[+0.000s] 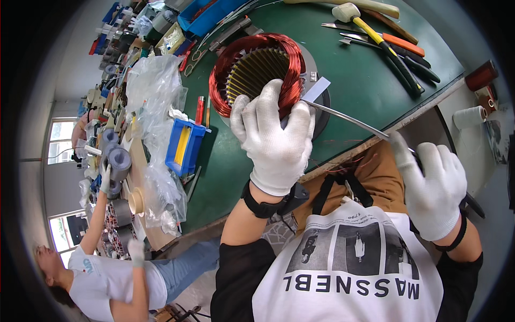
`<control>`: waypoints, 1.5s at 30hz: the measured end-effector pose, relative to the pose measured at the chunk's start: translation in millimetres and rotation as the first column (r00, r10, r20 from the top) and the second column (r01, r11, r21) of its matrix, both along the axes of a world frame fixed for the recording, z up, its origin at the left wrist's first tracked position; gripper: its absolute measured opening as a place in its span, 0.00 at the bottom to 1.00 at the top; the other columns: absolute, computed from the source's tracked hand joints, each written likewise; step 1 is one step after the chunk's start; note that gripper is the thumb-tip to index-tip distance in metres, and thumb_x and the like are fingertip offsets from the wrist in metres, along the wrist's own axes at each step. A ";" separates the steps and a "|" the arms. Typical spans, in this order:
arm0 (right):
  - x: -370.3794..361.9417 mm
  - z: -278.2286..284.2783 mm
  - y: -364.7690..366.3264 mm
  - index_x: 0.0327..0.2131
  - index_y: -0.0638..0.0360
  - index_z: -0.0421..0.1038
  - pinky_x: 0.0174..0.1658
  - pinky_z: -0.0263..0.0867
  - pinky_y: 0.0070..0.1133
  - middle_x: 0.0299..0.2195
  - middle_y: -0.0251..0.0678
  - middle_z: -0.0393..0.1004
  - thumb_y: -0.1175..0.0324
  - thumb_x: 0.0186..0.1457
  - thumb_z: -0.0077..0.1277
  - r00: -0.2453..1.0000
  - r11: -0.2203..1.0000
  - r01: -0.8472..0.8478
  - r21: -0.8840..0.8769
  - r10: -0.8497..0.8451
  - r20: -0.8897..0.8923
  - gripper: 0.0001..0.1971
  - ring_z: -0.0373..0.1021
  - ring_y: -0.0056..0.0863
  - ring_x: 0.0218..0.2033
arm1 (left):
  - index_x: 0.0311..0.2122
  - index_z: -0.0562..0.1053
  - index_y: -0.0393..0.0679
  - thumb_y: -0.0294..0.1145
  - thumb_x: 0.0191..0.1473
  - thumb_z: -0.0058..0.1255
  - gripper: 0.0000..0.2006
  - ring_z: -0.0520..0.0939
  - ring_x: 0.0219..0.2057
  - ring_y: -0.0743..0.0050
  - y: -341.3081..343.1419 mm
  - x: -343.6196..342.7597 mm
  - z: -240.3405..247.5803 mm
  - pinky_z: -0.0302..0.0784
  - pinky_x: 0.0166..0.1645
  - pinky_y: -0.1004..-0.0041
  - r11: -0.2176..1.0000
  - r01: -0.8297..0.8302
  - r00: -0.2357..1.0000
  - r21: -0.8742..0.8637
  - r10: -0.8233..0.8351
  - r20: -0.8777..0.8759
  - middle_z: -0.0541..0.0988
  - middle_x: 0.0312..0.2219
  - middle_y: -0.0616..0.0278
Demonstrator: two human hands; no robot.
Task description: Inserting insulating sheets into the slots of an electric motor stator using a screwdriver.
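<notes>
A green-topped workbench filled the space ahead of the wearer. On it, near the bench's front edge, sat an electric-motor stator, its open bore facing up, lined with yellowish slots and ringed by thick red copper windings. The step in hand looked to me like dressing or tucking work at the winding's right side; the next move seemed to call for a careful push there, with the stator braced and the wire spared a scrape.

The person wore white knit gloves. The left hand lay over the near side of the stator, its fingers spread and bent across the rim and into the bore, its thumb at the winding's outer right side; whether it pinched anything I could not tell. The right hand, well apart from the stator, had its fingers curled loosely around the dark handle of a slim metal rod tool, the index finger extended along it. The tip ended just beside the left thumb, near a small white strip slanting outward from the winding.
</notes>
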State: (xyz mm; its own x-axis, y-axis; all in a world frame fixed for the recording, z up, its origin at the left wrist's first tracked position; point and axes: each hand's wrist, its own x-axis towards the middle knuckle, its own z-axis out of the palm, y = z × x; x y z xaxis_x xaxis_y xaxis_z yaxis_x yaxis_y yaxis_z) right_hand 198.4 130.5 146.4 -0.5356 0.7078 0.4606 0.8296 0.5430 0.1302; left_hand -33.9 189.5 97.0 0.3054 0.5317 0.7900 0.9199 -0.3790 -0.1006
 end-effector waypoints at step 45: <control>7.7 -0.7 40.7 0.49 0.49 0.71 0.24 0.59 0.23 0.21 0.32 0.58 0.74 0.40 0.51 0.999 0.995 -0.052 -0.080 0.052 -0.006 0.26 0.63 0.25 0.22 | 0.28 0.75 0.49 0.33 0.39 0.60 0.08 0.72 0.41 0.56 9.9 10.0 7.4 0.61 0.50 0.58 0.988 -0.107 0.994 -0.114 0.107 -0.012 0.72 0.45 0.55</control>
State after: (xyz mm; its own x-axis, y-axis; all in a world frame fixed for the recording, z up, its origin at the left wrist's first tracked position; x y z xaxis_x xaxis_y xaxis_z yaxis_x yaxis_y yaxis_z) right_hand 206.1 171.2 145.7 -0.5708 0.7141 0.4054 0.8005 0.5938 0.0810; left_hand -23.9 199.4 104.3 0.2461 0.6483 0.7205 0.9553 -0.2879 -0.0674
